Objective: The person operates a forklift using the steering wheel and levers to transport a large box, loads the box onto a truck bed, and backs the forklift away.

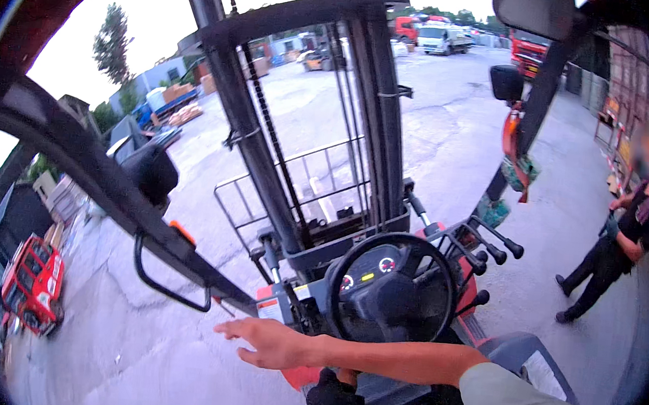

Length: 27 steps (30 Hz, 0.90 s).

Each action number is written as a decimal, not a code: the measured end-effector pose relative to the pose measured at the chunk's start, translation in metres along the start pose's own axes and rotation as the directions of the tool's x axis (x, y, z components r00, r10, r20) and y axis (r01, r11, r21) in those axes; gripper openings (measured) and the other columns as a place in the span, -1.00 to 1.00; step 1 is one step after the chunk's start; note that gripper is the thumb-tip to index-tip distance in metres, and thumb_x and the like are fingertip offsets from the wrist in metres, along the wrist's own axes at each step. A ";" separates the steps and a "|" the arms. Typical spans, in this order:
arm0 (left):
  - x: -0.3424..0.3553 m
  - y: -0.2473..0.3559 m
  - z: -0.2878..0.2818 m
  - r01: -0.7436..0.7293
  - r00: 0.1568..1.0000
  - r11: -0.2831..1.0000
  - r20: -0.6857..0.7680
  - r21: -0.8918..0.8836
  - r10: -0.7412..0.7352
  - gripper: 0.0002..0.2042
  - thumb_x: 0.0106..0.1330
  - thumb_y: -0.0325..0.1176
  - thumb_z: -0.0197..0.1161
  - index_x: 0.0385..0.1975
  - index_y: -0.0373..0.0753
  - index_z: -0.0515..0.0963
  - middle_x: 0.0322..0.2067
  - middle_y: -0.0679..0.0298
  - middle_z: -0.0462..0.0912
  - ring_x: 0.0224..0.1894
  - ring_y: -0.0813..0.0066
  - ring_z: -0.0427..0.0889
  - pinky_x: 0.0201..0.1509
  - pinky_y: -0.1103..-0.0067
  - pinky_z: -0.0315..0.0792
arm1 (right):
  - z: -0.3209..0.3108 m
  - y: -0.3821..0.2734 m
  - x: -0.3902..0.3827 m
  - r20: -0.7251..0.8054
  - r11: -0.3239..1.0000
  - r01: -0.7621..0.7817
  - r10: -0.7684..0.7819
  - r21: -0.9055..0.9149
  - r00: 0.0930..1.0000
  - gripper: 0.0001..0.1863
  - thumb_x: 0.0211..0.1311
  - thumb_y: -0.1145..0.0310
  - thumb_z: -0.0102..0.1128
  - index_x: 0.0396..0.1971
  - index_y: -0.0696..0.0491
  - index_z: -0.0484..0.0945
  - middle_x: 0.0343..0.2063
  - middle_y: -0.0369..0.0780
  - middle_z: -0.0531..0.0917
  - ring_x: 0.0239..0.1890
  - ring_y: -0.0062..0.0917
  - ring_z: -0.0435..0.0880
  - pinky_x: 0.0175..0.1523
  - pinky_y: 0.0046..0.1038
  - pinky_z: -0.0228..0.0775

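My right hand (268, 343) reaches across to the left with the arm stretched out in a light sleeve. Its fingers are spread and hold nothing. It is in front of the small lever beside the steering column, near the forklift's left side; I cannot tell whether it touches anything. The black steering wheel (393, 289) stands just beyond my forearm, with a lit instrument panel (368, 273) behind it. Several black-knobbed levers (491, 254) rise to the wheel's right. My left hand does not show; a small patch of skin below my forearm is too hidden to identify.
The forklift mast (267, 150) rises ahead, with a railed load backrest. A grab handle (168, 289) is on the left pillar. A person (622, 231) in dark clothes stands close on the right. A red vehicle (34, 284) stands left; a white truck (436, 38) is far ahead.
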<state>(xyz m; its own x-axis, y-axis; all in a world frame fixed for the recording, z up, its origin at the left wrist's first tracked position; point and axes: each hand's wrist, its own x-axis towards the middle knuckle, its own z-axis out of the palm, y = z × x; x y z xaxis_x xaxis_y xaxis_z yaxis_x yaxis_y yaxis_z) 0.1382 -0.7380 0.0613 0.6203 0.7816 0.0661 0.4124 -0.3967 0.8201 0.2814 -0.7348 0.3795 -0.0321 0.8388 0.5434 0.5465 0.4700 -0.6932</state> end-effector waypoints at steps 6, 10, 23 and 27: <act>0.028 0.079 0.011 -0.204 0.975 0.977 0.103 0.059 0.197 -0.58 0.61 -0.19 0.02 0.08 -0.45 0.64 0.00 -0.17 0.74 -0.05 -0.21 0.69 0.14 0.07 0.55 | -0.105 0.043 -0.006 0.149 0.968 -0.229 0.243 -0.106 0.959 -0.52 0.26 0.28 0.37 0.17 0.09 0.67 -0.38 -0.07 0.80 -0.21 -0.22 0.83 -0.06 -0.18 0.65; 0.048 0.136 0.038 -0.321 0.940 0.943 0.152 0.084 0.306 -0.58 0.61 -0.19 0.02 0.08 -0.45 0.64 -0.01 -0.18 0.74 -0.05 -0.21 0.69 0.14 0.07 0.55 | -0.257 0.001 0.040 -0.384 0.930 -0.367 0.351 0.033 0.854 -0.07 0.31 0.30 0.24 0.64 0.19 0.08 -0.28 0.09 0.82 -0.23 -0.01 0.84 -0.06 -0.06 0.70; 0.076 0.308 0.207 -0.733 0.608 0.678 0.396 -0.054 0.688 -0.58 0.61 -0.20 0.02 0.07 -0.45 0.64 -0.02 -0.18 0.74 -0.05 -0.22 0.69 0.14 0.07 0.55 | -0.278 0.048 -0.219 -0.483 0.891 -0.241 0.028 -0.384 0.875 -0.82 0.36 0.42 0.24 -0.18 0.14 0.78 -0.20 -0.07 0.82 -0.10 -0.11 0.80 0.04 -0.15 0.61; 0.055 0.333 0.245 -0.773 0.522 0.624 0.447 -0.111 0.727 -0.59 0.61 -0.20 0.02 0.07 -0.45 0.65 -0.02 -0.18 0.74 -0.05 -0.22 0.69 0.14 0.07 0.55 | -0.289 0.026 -0.336 -0.636 0.838 -0.438 0.148 -0.327 0.757 -0.84 0.28 0.49 0.28 -0.20 0.15 0.77 -0.19 -0.10 0.82 -0.09 -0.14 0.80 0.05 -0.17 0.61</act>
<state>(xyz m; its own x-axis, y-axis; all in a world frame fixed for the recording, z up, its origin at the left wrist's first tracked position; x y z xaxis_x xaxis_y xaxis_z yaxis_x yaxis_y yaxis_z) 0.4733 -0.9451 0.1990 0.9214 -0.0954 0.3766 -0.2968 -0.7984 0.5239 0.5480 -1.0832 0.3154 0.5889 0.5298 0.6103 0.7452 -0.0635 -0.6639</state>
